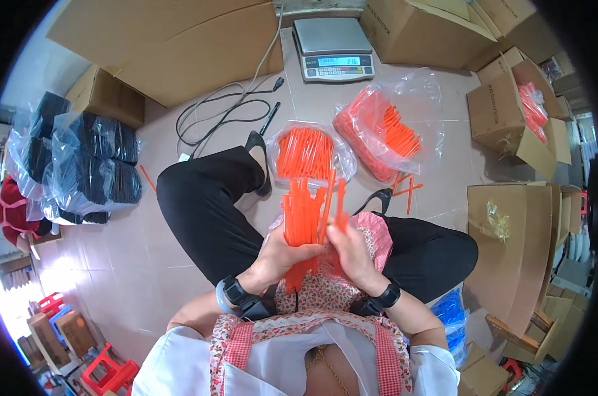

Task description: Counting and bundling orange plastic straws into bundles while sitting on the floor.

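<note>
My left hand (277, 256) is closed round a thick upright bundle of flat orange plastic strips (300, 214), held above my lap. Close beside it, my right hand (353, 254) pinches a few more orange strips (341, 198) that stand up from its fingers. A single strip leans between the two hands, and I cannot tell which one grips it. Just beyond the bundle lies a clear bag of orange strips (305, 152) on the tiled floor. To its right rests a larger, open clear bag (404, 135) with more strips inside.
A digital scale (332, 39) sits ahead, with cardboard boxes (424, 33) beside it. Loose strips (411, 191) lie near my right shoe. A coiled cable (180, 125) and a pen (270, 119) are left of centre. Bagged black packs (88, 158) stand left, near another person (12, 211).
</note>
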Tool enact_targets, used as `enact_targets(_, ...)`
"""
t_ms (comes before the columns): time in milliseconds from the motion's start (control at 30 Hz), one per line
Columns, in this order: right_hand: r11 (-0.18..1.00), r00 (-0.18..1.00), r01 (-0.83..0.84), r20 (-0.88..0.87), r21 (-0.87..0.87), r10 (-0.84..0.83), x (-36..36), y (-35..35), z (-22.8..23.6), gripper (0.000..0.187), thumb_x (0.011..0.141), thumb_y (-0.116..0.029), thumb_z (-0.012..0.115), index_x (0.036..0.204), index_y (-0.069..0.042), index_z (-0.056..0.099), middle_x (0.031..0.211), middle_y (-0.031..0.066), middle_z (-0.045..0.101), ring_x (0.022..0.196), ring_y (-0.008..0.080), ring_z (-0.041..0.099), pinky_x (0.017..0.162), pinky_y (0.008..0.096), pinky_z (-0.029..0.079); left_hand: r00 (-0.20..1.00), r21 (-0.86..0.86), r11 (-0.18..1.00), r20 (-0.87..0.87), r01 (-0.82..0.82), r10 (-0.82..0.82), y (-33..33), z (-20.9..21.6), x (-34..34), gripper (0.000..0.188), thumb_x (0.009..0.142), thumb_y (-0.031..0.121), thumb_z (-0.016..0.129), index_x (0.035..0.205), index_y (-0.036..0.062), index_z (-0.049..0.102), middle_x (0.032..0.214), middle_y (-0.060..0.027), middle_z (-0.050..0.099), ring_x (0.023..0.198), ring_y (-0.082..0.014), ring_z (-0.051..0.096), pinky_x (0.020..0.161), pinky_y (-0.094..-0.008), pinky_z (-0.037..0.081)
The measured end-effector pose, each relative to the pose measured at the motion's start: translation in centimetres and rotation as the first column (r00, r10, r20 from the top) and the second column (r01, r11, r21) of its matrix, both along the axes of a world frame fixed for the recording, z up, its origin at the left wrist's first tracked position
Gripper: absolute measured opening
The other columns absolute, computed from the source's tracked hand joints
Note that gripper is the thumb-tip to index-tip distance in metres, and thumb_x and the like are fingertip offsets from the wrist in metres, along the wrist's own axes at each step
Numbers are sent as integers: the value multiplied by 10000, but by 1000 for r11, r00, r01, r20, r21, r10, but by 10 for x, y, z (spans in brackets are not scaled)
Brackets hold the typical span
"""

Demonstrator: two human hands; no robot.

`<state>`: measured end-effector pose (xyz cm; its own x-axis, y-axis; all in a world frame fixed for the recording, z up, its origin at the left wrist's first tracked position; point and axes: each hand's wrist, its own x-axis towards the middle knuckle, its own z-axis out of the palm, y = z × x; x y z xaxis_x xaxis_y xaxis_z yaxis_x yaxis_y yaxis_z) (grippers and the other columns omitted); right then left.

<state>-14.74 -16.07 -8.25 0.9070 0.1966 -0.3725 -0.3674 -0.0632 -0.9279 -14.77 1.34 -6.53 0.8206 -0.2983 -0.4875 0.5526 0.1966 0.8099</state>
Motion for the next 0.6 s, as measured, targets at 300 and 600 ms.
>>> enact_targets(300, 888, 937, 162, -350, 430, -1, 16, -6, 18, 277, 934, -232, 600, 1137, -44, 608, 774, -75, 519, 611, 20, 439, 539, 187, 360, 971, -84, 976, -113, 203, -211, 2, 6, 1, 361, 818, -4, 683, 1161, -11, 571, 1069, -75, 642, 946, -142, 615, 849, -299, 506)
enact_targets(600, 836, 912, 408, -201, 367, -358, 14, -4, -1, 142, 965, -213, 531, 896, -89, 521, 712, -43, 504, 620, 45, 467, 527, 239, 362, 954, -261, 965, -290, -7, -72, 4, -8, 1, 274, 815, -55, 606, 1082, -32, 548, 931, -127, 645, 816, -213, 648, 757, -348, 543)
